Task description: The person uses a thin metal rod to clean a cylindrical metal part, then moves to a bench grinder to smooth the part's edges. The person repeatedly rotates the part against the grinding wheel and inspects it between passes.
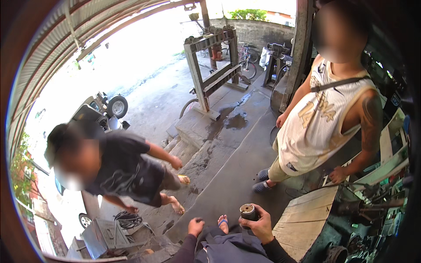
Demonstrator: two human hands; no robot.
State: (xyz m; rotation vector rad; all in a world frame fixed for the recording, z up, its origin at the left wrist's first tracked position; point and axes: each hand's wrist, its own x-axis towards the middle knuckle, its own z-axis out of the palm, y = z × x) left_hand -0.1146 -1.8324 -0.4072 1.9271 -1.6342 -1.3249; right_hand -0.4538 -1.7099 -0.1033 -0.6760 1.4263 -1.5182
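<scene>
My right hand (258, 223), at the lower middle, grips a short dark cylinder (248, 215) with a pale, worn top face that has a dark hole in it. My left hand (195, 227) is closed at thigh height, left of the cylinder and apart from it; something small and dark shows at its fingers, too small to name. My dark-clothed lap (232, 250) and one sandalled foot (222, 222) are below. A wooden board (302, 219) lies right of my right hand.
A person in dark clothes (123, 162) is on the concrete steps (193, 166) at left; another in a pale sleeveless top (315, 127) stands at right. Beyond are a metal press frame (197, 76), bicycles (247, 68) and a wheeled vehicle (98, 111). Coiled cable (129, 220) lies lower left, metal clutter (381, 210) right.
</scene>
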